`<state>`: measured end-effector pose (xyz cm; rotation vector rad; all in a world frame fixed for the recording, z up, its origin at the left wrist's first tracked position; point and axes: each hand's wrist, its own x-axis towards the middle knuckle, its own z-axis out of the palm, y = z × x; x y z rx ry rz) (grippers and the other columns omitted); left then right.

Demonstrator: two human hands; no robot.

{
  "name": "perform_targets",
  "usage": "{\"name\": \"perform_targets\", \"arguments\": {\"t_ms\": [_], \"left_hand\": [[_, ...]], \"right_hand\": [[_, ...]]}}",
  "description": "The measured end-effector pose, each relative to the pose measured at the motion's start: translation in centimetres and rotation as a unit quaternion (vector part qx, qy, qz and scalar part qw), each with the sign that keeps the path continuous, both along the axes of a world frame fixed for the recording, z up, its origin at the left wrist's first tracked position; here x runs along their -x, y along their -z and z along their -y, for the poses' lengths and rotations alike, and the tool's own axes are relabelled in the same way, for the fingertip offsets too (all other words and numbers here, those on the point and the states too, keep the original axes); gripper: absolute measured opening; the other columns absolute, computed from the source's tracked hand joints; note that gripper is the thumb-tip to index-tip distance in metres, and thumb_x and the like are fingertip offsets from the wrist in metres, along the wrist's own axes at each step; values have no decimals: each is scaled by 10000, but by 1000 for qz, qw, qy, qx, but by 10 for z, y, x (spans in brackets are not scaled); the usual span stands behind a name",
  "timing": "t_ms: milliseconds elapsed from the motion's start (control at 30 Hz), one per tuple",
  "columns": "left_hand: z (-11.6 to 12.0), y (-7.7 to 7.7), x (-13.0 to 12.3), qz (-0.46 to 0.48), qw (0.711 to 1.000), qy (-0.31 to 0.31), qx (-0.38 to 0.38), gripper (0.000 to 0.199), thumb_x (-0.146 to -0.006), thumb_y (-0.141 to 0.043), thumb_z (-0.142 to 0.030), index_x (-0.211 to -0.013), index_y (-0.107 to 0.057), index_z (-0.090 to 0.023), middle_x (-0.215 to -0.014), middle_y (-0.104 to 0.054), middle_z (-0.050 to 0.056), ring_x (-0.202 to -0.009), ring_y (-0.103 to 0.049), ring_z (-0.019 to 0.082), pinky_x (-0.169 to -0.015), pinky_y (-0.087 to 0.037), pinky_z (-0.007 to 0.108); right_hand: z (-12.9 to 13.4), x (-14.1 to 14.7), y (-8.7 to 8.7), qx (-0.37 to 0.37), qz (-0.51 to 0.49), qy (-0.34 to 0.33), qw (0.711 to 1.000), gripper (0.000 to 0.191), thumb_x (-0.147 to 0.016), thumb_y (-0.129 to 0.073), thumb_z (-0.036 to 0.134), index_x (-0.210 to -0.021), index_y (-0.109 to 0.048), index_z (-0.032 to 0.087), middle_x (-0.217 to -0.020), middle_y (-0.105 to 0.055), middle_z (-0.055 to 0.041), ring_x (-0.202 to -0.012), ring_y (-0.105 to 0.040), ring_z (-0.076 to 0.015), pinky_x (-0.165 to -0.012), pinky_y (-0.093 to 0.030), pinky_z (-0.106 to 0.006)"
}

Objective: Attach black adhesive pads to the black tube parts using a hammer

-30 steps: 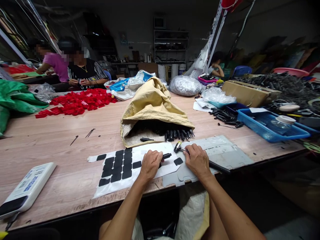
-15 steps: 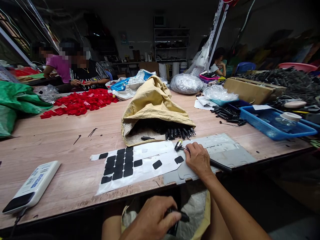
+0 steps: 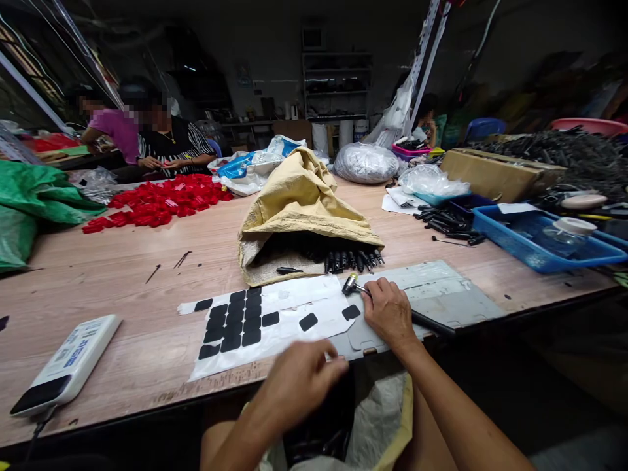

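My right hand [image 3: 388, 313] is wrapped round the handle of a small hammer [image 3: 350, 285] with a metal and yellowish head. The hammer lies low over the grey board [image 3: 441, 294], its black handle end sticking out past my wrist. My left hand [image 3: 307, 371], a little blurred, hovers at the table's front edge with thumb and forefinger apart and no object visible in it. Below it, an open sack [image 3: 380, 418] on my lap holds dark parts, partly hidden by my arm. Black rounded-square pads [image 3: 309, 321] stick to a white sheet [image 3: 284, 343] beside the hammer.
A tan sack [image 3: 299, 203] spills black pen-like parts [image 3: 350, 260] behind the sheet. Red pieces [image 3: 161, 201] lie far left, near two seated people. A white power bank-like device [image 3: 66, 366] sits front left. A blue tray [image 3: 540, 245] and a cardboard box [image 3: 500, 173] stand right.
My left hand has risen from over the lap sack to the table edge, and the black part it held is gone from it. My right hand and the hammer stay put.
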<state>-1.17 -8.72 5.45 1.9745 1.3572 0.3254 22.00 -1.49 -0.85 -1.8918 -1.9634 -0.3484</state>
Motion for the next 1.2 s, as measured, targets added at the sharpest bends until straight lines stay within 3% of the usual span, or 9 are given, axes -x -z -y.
{"name": "perform_targets", "arguments": {"t_ms": [67,167,267,367,567,667,833,1000,1200], "left_hand": [[-47,-16,2,-67,981,-155,-98,363,-919,-531,-566,-932,-739,-269,-746,-731,36,-693,-660,235,-605,-412,320],[-118,-14,13,-152,922,-321,-153,481,-920,-505,-598,-918,-752,-185,-911,-754,164,-881,-689,338,-684,-450,370],[-164,-1,19,-172,900,-384,-111,483,-861,-603,-581,-891,-756,-124,-946,-737,254,-976,-682,413,-740,-481,431],[-182,7,17,-163,906,-378,-98,438,-828,-653,-533,-875,-751,-109,-949,-731,277,-972,-682,434,-744,-487,456],[-172,-2,-1,-75,933,-309,-166,311,-940,-531,-449,-1024,-688,-194,-966,-747,107,-938,-689,268,-770,-467,326],[-148,-4,-8,34,953,-206,-218,302,-967,-500,-451,-1105,-632,-217,-898,-715,30,-801,-649,189,-712,-445,276],[-105,22,-11,7,985,-26,-170,174,-891,-607,-317,-1020,-683,-228,-952,-669,40,-882,-610,212,-763,-450,308],[-87,54,-8,33,980,-36,-193,239,-875,-656,-293,-1098,-688,-217,-970,-624,60,-957,-588,241,-866,-465,364],[-84,58,-6,102,971,-69,-203,138,-844,-695,-248,-976,-682,-209,-958,-629,43,-929,-600,214,-841,-482,340]], "right_hand": [[0,0,-1,1,-5,-1,1000,126,-957,-545,297,-967,-627,201,-966,-601,-69,-922,-484,-228,-766,-278,-341],[0,-1,-2,4,-15,-4,1000,127,-957,-541,296,-967,-627,202,-965,-603,-72,-921,-485,-228,-762,-280,-340],[-1,-1,-3,9,-23,-7,1000,122,-954,-542,292,-968,-625,203,-969,-604,-72,-923,-489,-226,-759,-283,-341],[-1,-1,-3,13,-25,-4,1000,109,-947,-552,290,-960,-619,205,-971,-601,-68,-924,-492,-223,-759,-286,-341],[-1,-1,-4,15,-26,-4,1000,105,-942,-555,292,-961,-615,208,-969,-603,-69,-926,-495,-226,-763,-287,-342],[-1,0,-4,12,-25,-5,1000,101,-940,-556,293,-952,-612,210,-968,-601,-69,-926,-494,-226,-761,-286,-339],[-1,1,-4,12,-23,-2,1000,106,-944,-553,292,-960,-617,209,-968,-600,-70,-919,-494,-225,-758,-290,-341],[0,0,-5,11,-32,-2,999,116,-948,-554,294,-968,-628,208,-972,-610,-74,-927,-506,-229,-765,-300,-337],[2,-1,-3,-3,-46,5,999,129,-946,-553,297,-961,-637,200,-973,-611,-77,-931,-516,-226,-775,-318,-334]]}}
